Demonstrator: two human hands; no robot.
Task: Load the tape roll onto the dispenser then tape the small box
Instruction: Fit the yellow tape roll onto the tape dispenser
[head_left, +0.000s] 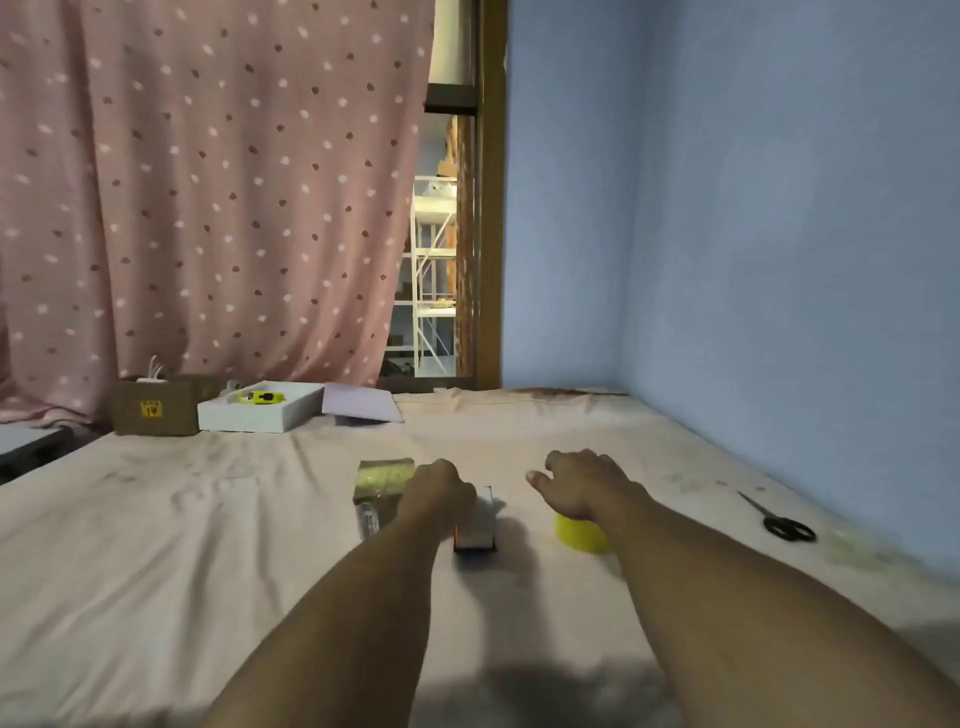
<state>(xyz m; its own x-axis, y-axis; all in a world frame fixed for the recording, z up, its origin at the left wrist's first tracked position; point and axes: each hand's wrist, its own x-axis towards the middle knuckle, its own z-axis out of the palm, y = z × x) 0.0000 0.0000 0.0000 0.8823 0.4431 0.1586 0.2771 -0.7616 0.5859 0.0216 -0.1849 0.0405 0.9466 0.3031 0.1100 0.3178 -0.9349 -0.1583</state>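
A yellow tape roll (582, 535) lies on the sheet, partly under my right wrist. My right hand (576, 480) hovers just beyond it, fingers loosely curled, thumb out, holding nothing. The small box (478, 527), white on top with a dark side and an orange edge, sits at the centre. My left hand (439, 491) is curled over its far left corner. The fingers are hidden, so a grip cannot be confirmed. Left of that hand lies the tape dispenser (382, 486), greenish and shiny with a dark handle, touching or nearly touching my knuckles.
Black scissors (782, 522) lie to the right near the blue wall (779, 260). At the back left stand a brown carton (156, 408), a white tray (260, 413) with a yellow tool, and a pale sheet of paper (361, 405). A pink curtain hangs behind.
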